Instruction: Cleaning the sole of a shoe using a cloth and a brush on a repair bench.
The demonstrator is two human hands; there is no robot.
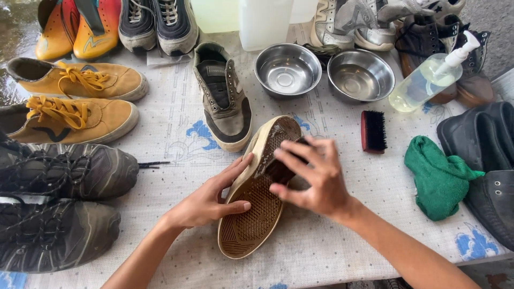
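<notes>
A worn sneaker (251, 214) lies tilted on its side in the middle of the table, its brown waffle sole turned up. My left hand (211, 198) grips the sneaker's edge at mid-length, thumb on the sole. My right hand (313, 179) presses a dark brush (278, 168) against the sole near the toe; fingers cover most of the brush. The matching grey-and-black sneaker (224, 99) stands upright just behind.
Two steel bowls (287, 69) (360, 75), a pump bottle (428, 80) and a red-backed brush (373, 131) sit behind. A green cloth (436, 176) and black shoes (490, 176) lie right. Yellow sneakers (75, 99) and dark grey ones (59, 203) fill the left.
</notes>
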